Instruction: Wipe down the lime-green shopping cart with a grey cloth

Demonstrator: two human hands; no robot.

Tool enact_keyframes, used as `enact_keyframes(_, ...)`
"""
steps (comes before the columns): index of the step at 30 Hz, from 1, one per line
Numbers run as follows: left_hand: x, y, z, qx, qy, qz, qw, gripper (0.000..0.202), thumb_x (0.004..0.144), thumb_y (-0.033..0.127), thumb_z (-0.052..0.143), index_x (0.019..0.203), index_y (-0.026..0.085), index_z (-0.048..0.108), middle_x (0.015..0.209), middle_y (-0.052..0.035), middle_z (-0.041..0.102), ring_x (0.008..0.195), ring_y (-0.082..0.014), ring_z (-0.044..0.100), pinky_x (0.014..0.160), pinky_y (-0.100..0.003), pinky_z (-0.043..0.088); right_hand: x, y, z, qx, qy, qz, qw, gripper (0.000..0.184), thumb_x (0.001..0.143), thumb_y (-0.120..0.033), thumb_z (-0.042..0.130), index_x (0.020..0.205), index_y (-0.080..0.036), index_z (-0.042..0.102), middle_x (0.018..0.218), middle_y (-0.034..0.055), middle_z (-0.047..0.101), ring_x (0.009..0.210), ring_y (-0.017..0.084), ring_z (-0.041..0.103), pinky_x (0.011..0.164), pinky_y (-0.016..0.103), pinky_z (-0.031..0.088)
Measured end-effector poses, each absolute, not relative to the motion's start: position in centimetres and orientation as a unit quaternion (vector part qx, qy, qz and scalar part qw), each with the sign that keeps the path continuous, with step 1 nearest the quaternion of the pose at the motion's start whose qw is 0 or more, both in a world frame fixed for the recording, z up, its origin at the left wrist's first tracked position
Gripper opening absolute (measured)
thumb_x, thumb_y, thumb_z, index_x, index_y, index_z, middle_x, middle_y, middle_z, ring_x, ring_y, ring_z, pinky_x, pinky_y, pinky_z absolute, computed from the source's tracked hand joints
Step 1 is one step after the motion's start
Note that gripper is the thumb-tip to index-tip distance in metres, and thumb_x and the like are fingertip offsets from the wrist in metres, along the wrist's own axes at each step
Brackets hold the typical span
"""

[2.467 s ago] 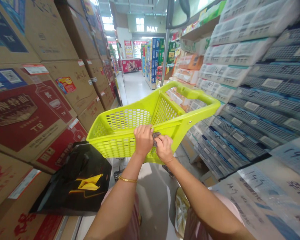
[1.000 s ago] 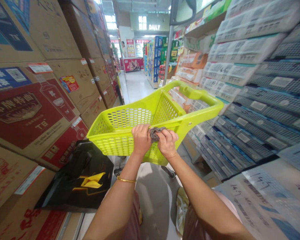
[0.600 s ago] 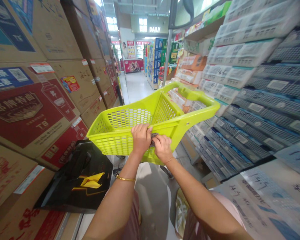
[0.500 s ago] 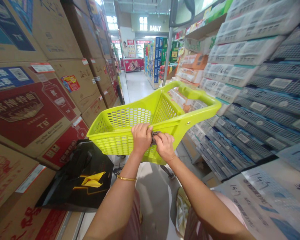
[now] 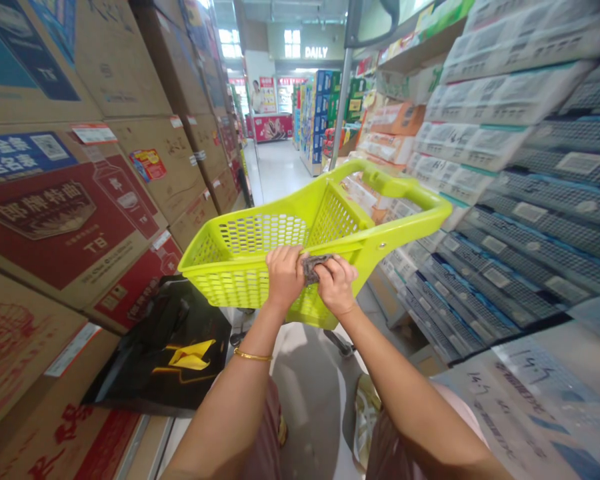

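Note:
A lime-green plastic shopping cart (image 5: 323, 308) with perforated basket walls stands sideways in front of me. My left hand (image 5: 284, 277) is closed over its near rim, fingers hooked inside. Just to the right, my right hand (image 5: 337, 285) pinches a crumpled dark grey cloth (image 5: 311, 268) against the same rim. Part of the cloth hides under the right fingers, and its left end reaches close to my left thumb. The basket's visible inside holds nothing. On the cart's right side rises its looped handle (image 5: 425, 210).
Stacked cardboard cartons (image 5: 70, 220) wall the left side. A black bag (image 5: 160, 360) with yellow decoration leans there, near the cart. Packaged goods (image 5: 510, 233) are piled on the right. A metal pole (image 5: 341, 107) stands behind the cart. Further down the aisle is a person (image 5: 257, 98).
My right hand has shifted slightly right along the rim, with more of the cloth now showing between the hands. My left hand keeps its hold. The whole view has shifted a little.

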State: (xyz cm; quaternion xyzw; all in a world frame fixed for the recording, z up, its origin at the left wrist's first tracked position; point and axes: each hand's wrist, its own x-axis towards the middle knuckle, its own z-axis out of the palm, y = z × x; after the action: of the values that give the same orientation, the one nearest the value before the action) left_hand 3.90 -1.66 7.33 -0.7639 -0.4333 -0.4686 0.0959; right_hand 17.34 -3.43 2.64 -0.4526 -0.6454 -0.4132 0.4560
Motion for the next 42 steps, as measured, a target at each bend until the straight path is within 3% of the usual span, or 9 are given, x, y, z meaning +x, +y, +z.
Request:
enact_keyframes(10,3.9,-1.6,7.3,-0.759,-0.441,-0.470,0.090,0.025,0.092,0.033,0.039,0.093,0.018,0.059,0.085,-0.0063,0.065,0.084,-0.0195,0.054,0.080,-0.035,0.033,16.9,-4.6,1.0,-0.478,-0.698,-0.354,0.400,0.022,0.084,-0.016,0.047,0.095,-0.024,0.065,0.095,0.0051,0.060,0.093,0.016,0.044,0.082,0.030,0.028)
enact_keyframes(18,3.8,-1.7,7.3,-0.752,-0.435,-0.487,0.094,0.026,0.091,0.036,0.041,0.090,0.018,0.060,0.084,-0.0052,0.065,0.083,-0.0188,0.055,0.079,-0.034,0.033,17.9,-4.3,5.4,-0.487,-0.599,-0.405,0.491,0.022,0.083,-0.015,0.048,0.092,-0.025,0.065,0.095,0.0054,0.057,0.096,0.017,0.041,0.085,0.030,0.030)
enact_keyframes(29,2.0,-0.6,7.4,-0.744,-0.443,-0.495,0.080,0.027,0.090,0.039,0.043,0.086,0.019,0.061,0.082,-0.0041,0.066,0.082,-0.0179,0.057,0.080,-0.033,0.037,15.4,-5.2,1.5,-0.465,-0.745,-0.322,0.353,0.021,0.087,-0.019,0.045,0.098,-0.022,0.063,0.097,0.0055,0.060,0.095,0.017,0.044,0.083,0.031,0.026)
enact_keyframes(33,1.8,-1.0,7.0,-0.744,-0.445,-0.489,0.098,0.028,0.091,0.036,0.041,0.095,0.018,0.061,0.089,-0.0070,0.067,0.088,-0.0193,0.057,0.084,-0.035,0.037,15.9,-5.4,3.3,-0.453,-0.715,-0.366,0.388,0.021,0.085,-0.017,0.048,0.098,-0.023,0.063,0.099,0.0058,0.059,0.095,0.017,0.043,0.083,0.031,0.026)
enact_keyframes(38,2.7,-2.2,6.5,-0.738,-0.452,-0.482,0.137,0.035,0.092,0.027,0.037,0.122,0.014,0.050,0.119,-0.0146,0.059,0.115,-0.0229,0.049,0.100,-0.040,0.030,16.5,-5.1,5.7,-0.486,-0.615,-0.413,0.463,0.024,0.084,-0.016,0.046,0.096,-0.026,0.064,0.097,0.0051,0.058,0.097,0.017,0.043,0.085,0.031,0.028)
enact_keyframes(42,3.6,-2.9,6.5,-0.769,-0.417,-0.464,0.141,0.042,0.089,0.018,0.035,0.129,0.014,0.044,0.128,-0.0134,0.053,0.122,-0.0221,0.043,0.104,-0.038,0.027,16.3,-5.1,6.2,-0.495,-0.623,-0.391,0.463,0.024,0.085,-0.016,0.045,0.097,-0.025,0.064,0.098,0.0068,0.058,0.096,0.018,0.042,0.084,0.032,0.029)
